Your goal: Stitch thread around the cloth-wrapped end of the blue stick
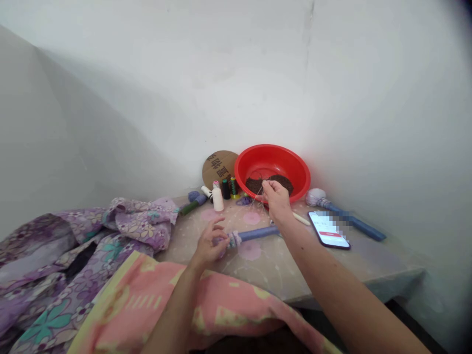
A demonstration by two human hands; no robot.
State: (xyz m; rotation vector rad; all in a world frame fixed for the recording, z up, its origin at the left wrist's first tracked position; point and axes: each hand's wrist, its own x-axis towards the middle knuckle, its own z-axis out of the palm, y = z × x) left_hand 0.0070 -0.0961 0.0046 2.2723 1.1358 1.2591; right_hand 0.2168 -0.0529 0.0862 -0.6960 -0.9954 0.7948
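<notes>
A stick with a blue-wrapped handle (pixel 260 233) lies across the table, a frilled, gathered band (pixel 235 239) near its left end. My left hand (pixel 212 241) is closed around the padded head at that end, thumb against it and some fingers raised; the head is mostly covered. My right hand (pixel 277 196) is raised in front of the red basin (pixel 300 179), fingertips pinched on a thin light thread (pixel 257 194) that slants down to the left. Whether a needle is in the pinch is too small to tell. Dark brown material (pixel 254 185) lies in the basin.
Several thread spools (pixel 218 200) stand left of the basin, before a cardboard disc (pixel 214 169). A phone (pixel 330 231) and a white-headed blue stick (pixel 359 224) lie right. Purple floral cloth (pixel 129 221) covers the left side; pink-yellow cloth (pixel 228 295) is in front.
</notes>
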